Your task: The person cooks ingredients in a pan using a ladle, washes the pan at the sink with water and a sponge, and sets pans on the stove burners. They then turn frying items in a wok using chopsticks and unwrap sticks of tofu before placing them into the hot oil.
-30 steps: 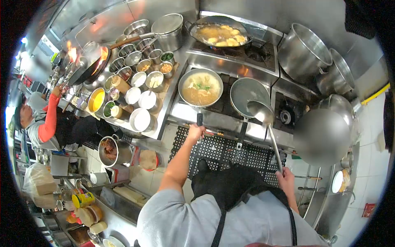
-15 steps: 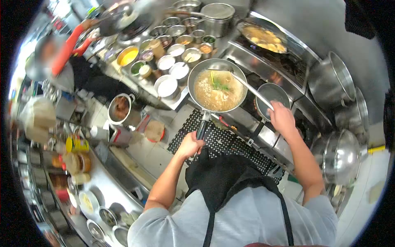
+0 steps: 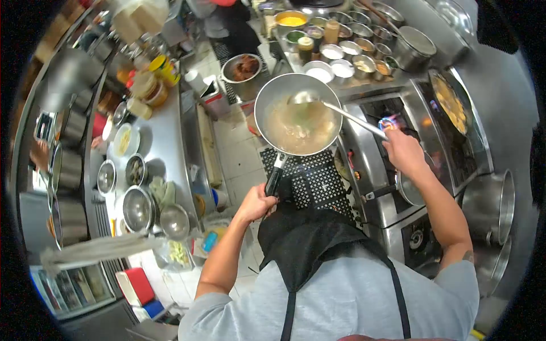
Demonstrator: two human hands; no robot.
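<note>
My left hand (image 3: 256, 202) is closed round the black handle of a deep frying pan (image 3: 269, 96), which hangs in the air over the floor, left of the stove. Brown broth (image 3: 290, 128) fills its bottom, with a blurred green patch and pale pieces in it. In my right hand (image 3: 405, 152) is the long metal handle of a ladle (image 3: 355, 118). The ladle's bowl rests inside the pan, at the far side of the broth. Below my right forearm, a second, smaller pan (image 3: 410, 187) sits on the stove, partly hidden.
A burner flame (image 3: 389, 123) shows on the stove right of the pan. Beyond lies a wide pan of frying food (image 3: 449, 102). Ingredient bowls (image 3: 331, 52) crowd the back counter. To the left runs a steel counter (image 3: 165, 122) with bowls and jars. Another person (image 3: 233, 25) stands at the back.
My view and body have turned left, carrying the pan from the stove's edge to over the floor. The ladle's bowl now shows more, and the broth looks stirred and blurred.
</note>
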